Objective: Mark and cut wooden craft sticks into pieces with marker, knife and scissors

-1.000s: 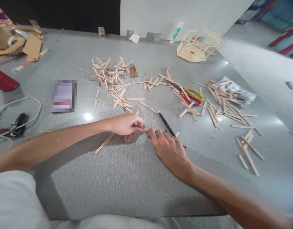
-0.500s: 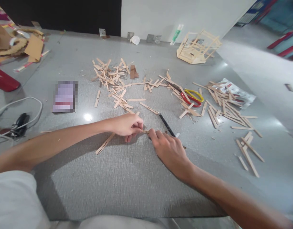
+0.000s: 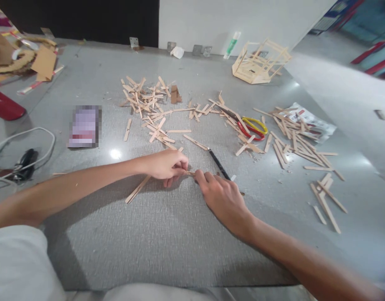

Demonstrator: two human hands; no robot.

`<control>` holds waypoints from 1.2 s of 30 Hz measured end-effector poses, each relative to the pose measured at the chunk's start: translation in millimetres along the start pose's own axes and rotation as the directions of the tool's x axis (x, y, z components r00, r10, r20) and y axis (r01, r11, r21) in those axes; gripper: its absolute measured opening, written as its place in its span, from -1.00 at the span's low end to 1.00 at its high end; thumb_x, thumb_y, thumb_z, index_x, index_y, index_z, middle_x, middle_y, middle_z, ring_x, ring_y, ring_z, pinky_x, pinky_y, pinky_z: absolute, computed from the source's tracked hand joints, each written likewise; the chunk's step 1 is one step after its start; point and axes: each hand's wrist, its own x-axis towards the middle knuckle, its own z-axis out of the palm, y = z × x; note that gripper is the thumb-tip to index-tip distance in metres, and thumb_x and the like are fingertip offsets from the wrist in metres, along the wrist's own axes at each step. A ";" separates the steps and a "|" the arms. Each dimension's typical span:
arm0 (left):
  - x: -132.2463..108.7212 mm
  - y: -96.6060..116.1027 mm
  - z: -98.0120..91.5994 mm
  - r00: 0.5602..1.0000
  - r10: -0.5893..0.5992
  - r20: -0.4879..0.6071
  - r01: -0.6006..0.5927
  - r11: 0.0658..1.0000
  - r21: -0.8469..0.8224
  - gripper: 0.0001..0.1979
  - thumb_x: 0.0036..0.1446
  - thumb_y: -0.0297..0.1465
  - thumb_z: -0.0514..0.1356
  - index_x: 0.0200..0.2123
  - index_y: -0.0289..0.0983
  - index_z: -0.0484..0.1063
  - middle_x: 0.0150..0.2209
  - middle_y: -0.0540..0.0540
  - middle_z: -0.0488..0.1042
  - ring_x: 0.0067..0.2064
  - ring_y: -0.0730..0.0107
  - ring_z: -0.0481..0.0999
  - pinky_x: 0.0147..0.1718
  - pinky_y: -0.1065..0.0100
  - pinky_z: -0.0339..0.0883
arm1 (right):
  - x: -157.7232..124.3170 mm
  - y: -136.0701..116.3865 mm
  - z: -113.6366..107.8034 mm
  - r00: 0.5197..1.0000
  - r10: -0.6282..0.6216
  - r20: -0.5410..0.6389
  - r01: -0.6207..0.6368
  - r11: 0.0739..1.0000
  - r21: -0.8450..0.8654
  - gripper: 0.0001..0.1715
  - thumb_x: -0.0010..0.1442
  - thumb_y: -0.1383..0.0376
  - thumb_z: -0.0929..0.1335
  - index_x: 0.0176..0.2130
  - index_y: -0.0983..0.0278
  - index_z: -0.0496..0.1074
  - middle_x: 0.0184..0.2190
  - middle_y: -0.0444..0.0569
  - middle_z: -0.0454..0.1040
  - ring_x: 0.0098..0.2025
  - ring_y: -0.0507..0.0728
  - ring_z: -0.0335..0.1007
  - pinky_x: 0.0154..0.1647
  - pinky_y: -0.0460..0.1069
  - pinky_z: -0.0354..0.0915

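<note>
My left hand (image 3: 167, 164) pinches one end of a short wooden craft stick (image 3: 190, 173) just above the grey floor. My right hand (image 3: 222, 198) is closed on the stick's other end, fingertips almost meeting the left hand's. A black pen (image 3: 219, 164) lies right behind my right hand. A long craft stick (image 3: 138, 188) lies flat under my left wrist.
Loose craft sticks lie in heaps at the back centre (image 3: 145, 102) and on the right (image 3: 300, 144). Red and yellow scissors (image 3: 253, 127) sit among them. A stick-built frame (image 3: 259, 60) and a glue tube (image 3: 232, 44) stand by the wall. Cables (image 3: 23, 156) lie at left.
</note>
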 end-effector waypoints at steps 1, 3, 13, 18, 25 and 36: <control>0.1 0.2 0.1 1.000 0.001 0.000 -0.001 1.000 -0.001 -0.77 0.41 -0.46 0.12 -0.37 -0.27 0.31 -0.55 0.03 0.47 -0.57 0.39 0.58 -0.56 0.43 0.40 | -0.4 -0.2 0.0 1.000 -0.003 -0.009 0.003 1.000 -0.007 -0.72 0.29 0.62 0.27 -0.21 0.26 0.37 -0.42 -0.10 0.55 -0.44 0.08 0.53 -0.51 -0.01 0.02; 0.2 0.2 0.5 1.000 0.007 0.000 -0.007 1.000 0.002 -0.77 0.41 -0.45 0.12 -0.37 -0.27 0.31 -0.55 0.04 0.47 -0.57 0.39 0.58 -0.57 0.43 0.38 | -1.1 -0.3 0.2 0.999 -0.011 -0.034 0.010 0.999 -0.032 -0.71 0.28 0.63 0.27 -0.22 0.26 0.36 -0.43 -0.10 0.54 -0.45 0.08 0.53 -0.51 -0.02 0.03; 0.4 -4.5 4.7 0.999 0.042 -0.029 -0.042 0.999 0.002 -0.75 0.39 -0.46 0.10 -0.40 -0.25 0.27 -0.58 0.05 0.45 -0.62 0.48 0.50 -0.59 0.47 0.31 | 3.8 3.7 -4.0 0.995 -0.091 -0.039 0.082 0.981 -0.175 -0.71 0.34 0.59 0.21 -0.28 0.25 0.35 -0.48 -0.06 0.51 -0.49 0.10 0.48 -0.53 -0.01 0.01; 0.6 -4.6 5.9 0.996 0.072 -0.047 -0.071 0.997 0.012 -0.75 0.38 -0.44 0.14 -0.42 -0.25 0.27 -0.59 0.05 0.44 -0.63 0.48 0.49 -0.59 0.47 0.30 | 2.0 1.0 -3.7 0.997 -0.069 -0.045 0.060 0.982 -0.178 -0.68 0.36 0.60 0.19 -0.28 0.26 0.35 -0.49 -0.05 0.49 -0.52 0.10 0.45 -0.54 -0.01 -0.02; -1.1 -1.7 5.1 0.997 0.061 -0.037 -0.060 0.998 0.026 -0.75 0.40 -0.41 0.14 -0.40 -0.25 0.29 -0.59 0.04 0.45 -0.61 0.45 0.51 -0.56 0.44 0.33 | -0.8 -3.5 -1.6 0.999 -0.018 -0.050 0.006 0.974 -0.228 -0.68 0.33 0.62 0.19 -0.29 0.26 0.33 -0.51 -0.06 0.48 -0.52 0.08 0.44 -0.54 -0.04 0.01; -1.2 -1.8 6.1 0.998 0.048 -0.043 -0.046 0.998 0.041 -0.77 0.39 -0.45 0.13 -0.39 -0.25 0.28 -0.58 0.06 0.43 -0.62 0.45 0.51 -0.63 0.48 0.30 | -2.4 -6.0 -6.9 0.998 0.033 -0.048 -0.044 0.970 -0.238 -0.67 0.32 0.62 0.21 -0.31 0.23 0.31 -0.51 -0.07 0.48 -0.51 0.07 0.48 -0.54 -0.07 0.07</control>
